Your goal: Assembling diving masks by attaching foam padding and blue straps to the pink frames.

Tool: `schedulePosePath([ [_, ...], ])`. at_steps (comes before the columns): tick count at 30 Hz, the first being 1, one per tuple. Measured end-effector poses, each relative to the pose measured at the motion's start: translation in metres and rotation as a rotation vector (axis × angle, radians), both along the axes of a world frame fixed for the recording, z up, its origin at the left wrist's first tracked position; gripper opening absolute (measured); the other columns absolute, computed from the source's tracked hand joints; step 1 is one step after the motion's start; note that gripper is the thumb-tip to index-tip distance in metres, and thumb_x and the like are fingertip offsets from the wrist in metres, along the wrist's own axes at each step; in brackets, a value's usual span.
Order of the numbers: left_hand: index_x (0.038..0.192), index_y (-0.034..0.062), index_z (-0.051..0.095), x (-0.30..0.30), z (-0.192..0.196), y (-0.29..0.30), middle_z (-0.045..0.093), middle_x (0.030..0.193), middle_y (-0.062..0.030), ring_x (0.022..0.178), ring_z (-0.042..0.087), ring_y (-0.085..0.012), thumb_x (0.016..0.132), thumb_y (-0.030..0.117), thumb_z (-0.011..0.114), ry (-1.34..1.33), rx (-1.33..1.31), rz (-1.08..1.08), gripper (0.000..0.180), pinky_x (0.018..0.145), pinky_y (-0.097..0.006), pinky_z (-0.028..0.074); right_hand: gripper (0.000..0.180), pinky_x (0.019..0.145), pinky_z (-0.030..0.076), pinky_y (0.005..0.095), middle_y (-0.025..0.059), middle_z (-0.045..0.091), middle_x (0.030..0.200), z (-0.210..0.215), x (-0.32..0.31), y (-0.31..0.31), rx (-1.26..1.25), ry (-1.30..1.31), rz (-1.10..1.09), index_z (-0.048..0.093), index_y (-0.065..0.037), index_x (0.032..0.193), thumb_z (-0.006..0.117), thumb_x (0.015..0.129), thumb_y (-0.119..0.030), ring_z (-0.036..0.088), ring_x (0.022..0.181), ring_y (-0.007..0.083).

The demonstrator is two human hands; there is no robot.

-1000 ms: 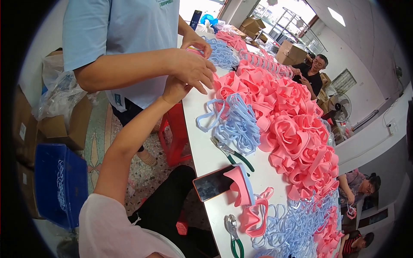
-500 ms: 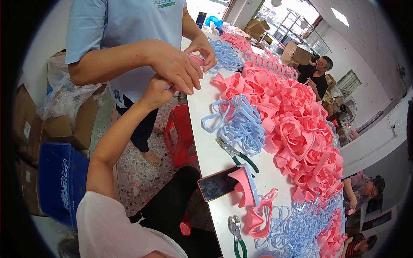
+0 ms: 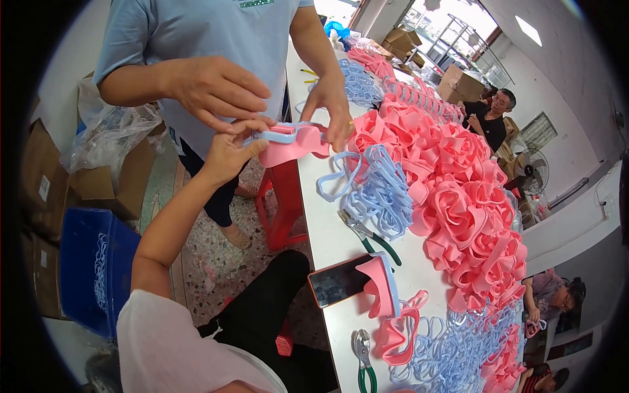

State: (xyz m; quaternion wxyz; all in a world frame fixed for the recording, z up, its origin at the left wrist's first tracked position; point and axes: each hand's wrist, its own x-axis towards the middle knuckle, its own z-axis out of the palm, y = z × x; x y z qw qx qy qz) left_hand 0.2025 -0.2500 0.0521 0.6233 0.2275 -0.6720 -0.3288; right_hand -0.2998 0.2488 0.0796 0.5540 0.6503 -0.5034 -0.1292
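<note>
the person's left hand [image 3: 229, 152] is raised off the edge of the worktop [image 3: 327, 229], arm stretched forward. its grip is clenched in a pinch on the near end of a pink foam piece [image 3: 291, 147], thumb and fingertips closed where a pale blue strip [image 3: 278, 135] lies along the top of the foam. the right hand is not in the picture, so the left is the only one of the 2 on the piece.

from the grip the foam piece runs away to the right, its long axis roughly level and pointing toward the worktop, held in the air just short of the worktop's edge. at its far end a standing co-worker's hand [image 3: 333, 111] has fingers on the foam, and the co-worker's other hand [image 3: 213, 88] hovers just above the grip, fingers curled down, touching or nearly touching it; i cannot tell which.

further right of the grip, on the worktop, lies a bundle of blue loops [image 3: 380, 190], and beyond that a long heap of pink foam shapes [image 3: 458, 203]. below and right of the grip sit green-handled pliers [image 3: 367, 236] and a phone [image 3: 337, 280]. a red stool [image 3: 278, 203] stands under the held piece.
</note>
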Motion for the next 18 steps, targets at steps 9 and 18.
schedulePosePath([
  [9,0.111,0.0048,0.06,-0.004,-0.057,-0.055,0.063,0.11,-0.0053,0.101,0.059,-0.0132,0.094,0.014,0.06,0.621,0.448,-0.39,0.019,0.092,-0.029,0.047,0.044,0.084,0.05,0.043,0.0142,0.066,0.105,0.028,0.061,-0.005,0.081,-0.517,-0.506,0.065,-0.007,0.109,0.068,0.079,-0.039,0.063,0.097,0.0335],
  [18,0.105,0.0099,0.062,-0.016,-0.117,-0.103,0.065,0.097,-0.0003,0.096,0.062,-0.0145,0.093,0.019,0.06,0.828,0.832,-0.342,0.015,0.083,-0.036,0.052,0.049,0.086,0.049,0.0422,0.0169,0.065,0.112,0.053,0.08,-0.018,0.239,-1.061,-1.244,0.062,-0.007,0.114,0.066,0.082,-0.044,0.063,0.101,0.0323],
])
